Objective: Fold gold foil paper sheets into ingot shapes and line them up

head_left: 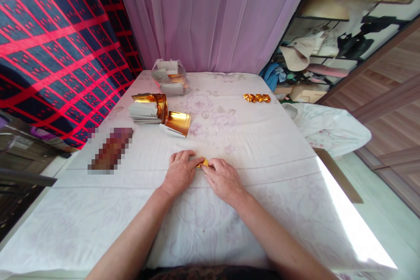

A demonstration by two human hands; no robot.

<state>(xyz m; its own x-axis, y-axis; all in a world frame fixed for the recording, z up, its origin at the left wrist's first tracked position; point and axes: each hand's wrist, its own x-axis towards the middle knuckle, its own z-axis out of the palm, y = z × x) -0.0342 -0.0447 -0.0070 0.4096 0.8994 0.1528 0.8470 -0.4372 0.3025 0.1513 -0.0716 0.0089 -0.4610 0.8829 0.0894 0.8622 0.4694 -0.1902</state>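
Between my two hands, on the white floral cloth, is a small folded piece of gold foil paper [204, 163]. My left hand [180, 168] presses its left end with thumb and fingers. From the other side my right hand [225, 177] pinches the right end, so much of the paper is covered. Beyond my left hand, a few gold foil sheets [179, 122] lie fanned, touching a thicker stack of gold and grey-backed sheets [147, 111]. Several finished-looking shiny gold folded pieces [256, 98] sit in a row at the far right.
A clear plastic bag [169, 78] with more sheets stands at the table's far left. A blurred-out reddish item [111, 151] lies near the left edge. Purple curtain [210, 17] hangs behind the table [262, 223]. Shelves with a cap [297, 54] and a white bag [334, 129] are at right.
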